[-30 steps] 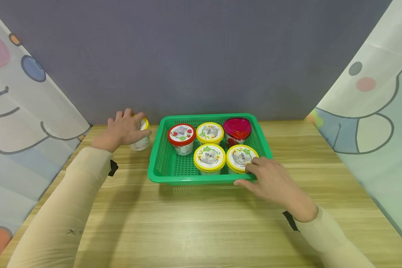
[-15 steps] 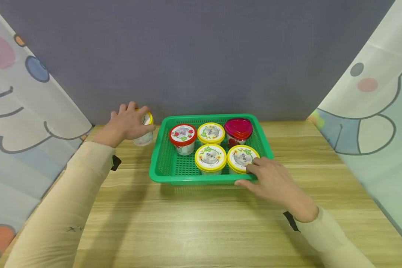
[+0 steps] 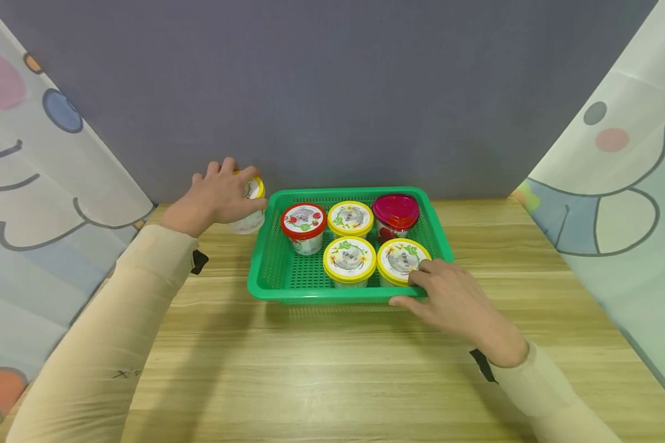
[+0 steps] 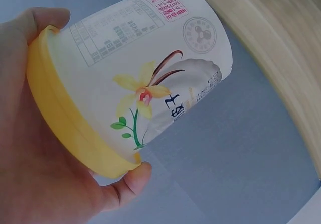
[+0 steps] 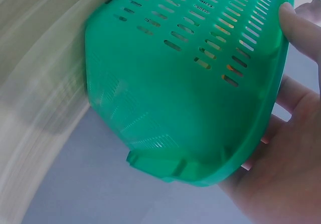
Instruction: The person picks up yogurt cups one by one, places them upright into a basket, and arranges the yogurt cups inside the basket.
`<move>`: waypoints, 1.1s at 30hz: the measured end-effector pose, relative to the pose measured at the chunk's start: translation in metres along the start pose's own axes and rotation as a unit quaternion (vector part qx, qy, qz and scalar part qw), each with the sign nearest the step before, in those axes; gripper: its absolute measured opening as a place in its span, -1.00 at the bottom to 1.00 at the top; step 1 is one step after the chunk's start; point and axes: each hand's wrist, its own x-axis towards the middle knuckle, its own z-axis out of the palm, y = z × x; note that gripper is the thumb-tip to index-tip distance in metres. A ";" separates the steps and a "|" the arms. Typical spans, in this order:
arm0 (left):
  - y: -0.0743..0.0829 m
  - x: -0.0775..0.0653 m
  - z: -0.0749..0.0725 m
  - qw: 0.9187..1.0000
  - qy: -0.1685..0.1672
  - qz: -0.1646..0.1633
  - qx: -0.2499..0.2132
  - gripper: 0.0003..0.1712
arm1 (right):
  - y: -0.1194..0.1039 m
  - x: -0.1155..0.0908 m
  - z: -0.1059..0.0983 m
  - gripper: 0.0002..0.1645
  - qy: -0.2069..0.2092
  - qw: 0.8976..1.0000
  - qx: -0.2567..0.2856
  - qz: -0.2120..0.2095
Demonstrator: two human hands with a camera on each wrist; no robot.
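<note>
My left hand (image 3: 216,195) grips a white ice cream tub (image 4: 145,73) by its yellow lid (image 4: 75,118), fingers on one side and thumb on the other. A vanilla flower is printed on the tub's wall. In the head view it hangs beside the left rim of a green plastic basket (image 3: 332,294). My right hand (image 3: 454,301) holds the basket's front rim near the right corner, thumb outside and fingers over the inside. The basket holds a red-lidded tub (image 3: 303,223), several yellow-lidded tubs (image 3: 350,259) and a tub with a magenta lid (image 3: 396,213).
The basket stands on a wood-grain table (image 3: 332,375), close to a grey partition (image 3: 332,92) at the back. Cartoon-printed sheets (image 3: 598,203) hang on both sides. Inside the basket, bare mesh floor (image 3: 306,274) shows at the front left.
My left hand has lifted the yellow-lidded tub off the table and carried it right, up to the basket's left rim. The right hand has kept its place on the front rim.
</note>
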 end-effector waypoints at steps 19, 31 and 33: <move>0.032 -0.006 -0.004 0.999 0.019 0.043 0.000 -0.27 | 0.001 0.000 0.000 -0.50 0.000 1.000 0.000 0.000; 0.053 -0.011 0.003 0.997 0.007 0.075 0.008 -0.28 | 0.001 0.001 -0.001 -0.49 -0.004 1.000 0.002 0.003; 0.056 -0.012 0.005 0.997 0.009 0.079 0.010 -0.27 | 0.000 0.000 -0.001 -0.49 -0.002 1.000 0.002 0.002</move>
